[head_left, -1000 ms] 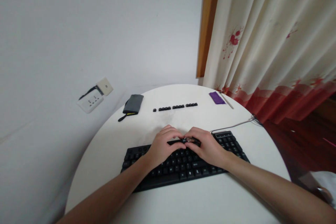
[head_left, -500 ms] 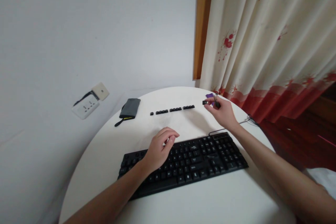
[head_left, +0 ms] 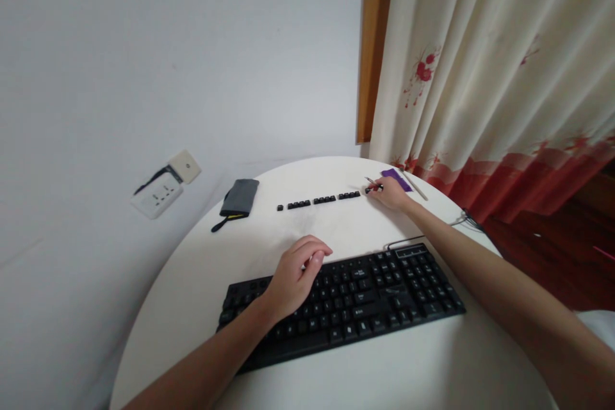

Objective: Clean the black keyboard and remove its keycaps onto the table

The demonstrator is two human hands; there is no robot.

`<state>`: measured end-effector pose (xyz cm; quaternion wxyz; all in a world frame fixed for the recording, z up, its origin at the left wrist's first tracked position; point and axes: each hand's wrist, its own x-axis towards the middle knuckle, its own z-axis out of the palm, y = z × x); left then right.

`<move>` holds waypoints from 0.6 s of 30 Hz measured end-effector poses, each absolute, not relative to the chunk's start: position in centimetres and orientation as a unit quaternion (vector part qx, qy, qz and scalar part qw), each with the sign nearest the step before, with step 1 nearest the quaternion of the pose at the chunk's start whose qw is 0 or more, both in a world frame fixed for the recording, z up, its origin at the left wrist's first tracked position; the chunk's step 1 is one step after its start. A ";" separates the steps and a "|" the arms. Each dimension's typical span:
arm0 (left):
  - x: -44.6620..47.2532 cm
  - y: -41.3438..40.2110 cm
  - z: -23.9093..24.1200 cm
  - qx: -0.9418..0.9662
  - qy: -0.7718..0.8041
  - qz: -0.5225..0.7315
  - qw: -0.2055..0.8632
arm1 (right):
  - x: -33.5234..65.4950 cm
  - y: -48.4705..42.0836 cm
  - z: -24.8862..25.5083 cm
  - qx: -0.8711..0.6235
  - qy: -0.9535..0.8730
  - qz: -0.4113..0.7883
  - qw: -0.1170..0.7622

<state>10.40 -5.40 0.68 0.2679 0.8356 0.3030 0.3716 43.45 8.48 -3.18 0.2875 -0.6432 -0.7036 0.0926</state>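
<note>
A black keyboard (head_left: 365,304) lies across the white table (head_left: 192,307). My left hand (head_left: 296,272) rests on its upper left part, fingers loosely curled and thumb against the forefinger, with nothing visible inside. Farther back, small black keycaps stand in a row: a single one (head_left: 280,207), then a left group (head_left: 298,204), a middle group (head_left: 325,198) and a right group (head_left: 349,195). At the row's right end my right hand (head_left: 390,193) pinches a black keycap (head_left: 368,190) low at the table surface. A slim tool with a metallic tip (head_left: 369,180) also sticks out of that hand.
A grey pouch (head_left: 240,197) with a black strap lies at the left. Behind my right hand are a purple packet (head_left: 398,179) and a thin pale stick (head_left: 416,186). The keyboard's cable (head_left: 406,241) runs toward the right edge. A wall socket (head_left: 156,197) and curtain (head_left: 451,77) border the table.
My right hand has moved left and down to the table beside the key row, carrying the keycap. The purple packet shows more fully. My left hand stays on the keyboard.
</note>
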 end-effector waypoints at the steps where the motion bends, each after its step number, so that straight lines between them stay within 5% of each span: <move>1: 10.4 -5.4 0.7 0.836 0.302 0.371 0.269 | 43.4 8.5 -3.3 -0.646 -0.703 0.093 0.283; 18: 10.5 -5.4 0.8 0.836 0.306 0.367 0.270 | 43.4 8.5 -4.6 -0.677 -0.680 0.080 0.269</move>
